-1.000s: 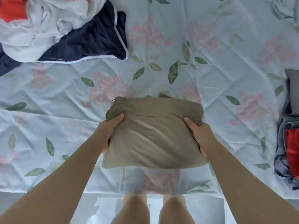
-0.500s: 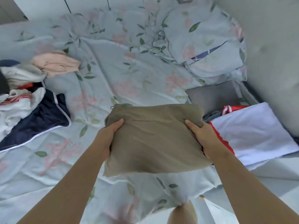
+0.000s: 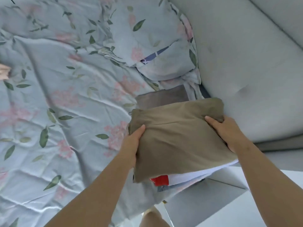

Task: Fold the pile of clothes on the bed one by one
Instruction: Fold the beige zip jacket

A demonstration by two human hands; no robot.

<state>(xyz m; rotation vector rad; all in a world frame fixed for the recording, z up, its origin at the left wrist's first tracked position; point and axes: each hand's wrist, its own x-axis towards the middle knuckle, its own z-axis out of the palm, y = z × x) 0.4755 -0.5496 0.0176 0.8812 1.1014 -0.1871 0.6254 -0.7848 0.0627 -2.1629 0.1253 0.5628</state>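
Observation:
A folded olive-brown garment (image 3: pixel 178 138) hangs between my hands, over the right side of the bed. My left hand (image 3: pixel 132 145) grips its left edge, thumb on top. My right hand (image 3: pixel 227 131) grips its right edge, thumb on top as well. Right under it lies a folded white garment with a red patch (image 3: pixel 183 177), mostly hidden by the brown one. Behind it a folded grey garment (image 3: pixel 162 97) lies flat on the floral bedsheet (image 3: pixel 68 99). The unfolded pile is out of view; only a peach piece (image 3: pixel 4 72) shows at the left edge.
A padded grey headboard (image 3: pixel 246 63) rises close on the right. A floral pillow (image 3: pixel 157 46) lies at the head of the bed. The bed's corner and pale floor (image 3: pixel 229 210) are at the lower right, with my knee (image 3: pixel 152 218) below.
My hands have carried the folded brown garment from the middle of the bed rightwards, until it is over the white and red garment. My view has swung right, off the unfolded pile.

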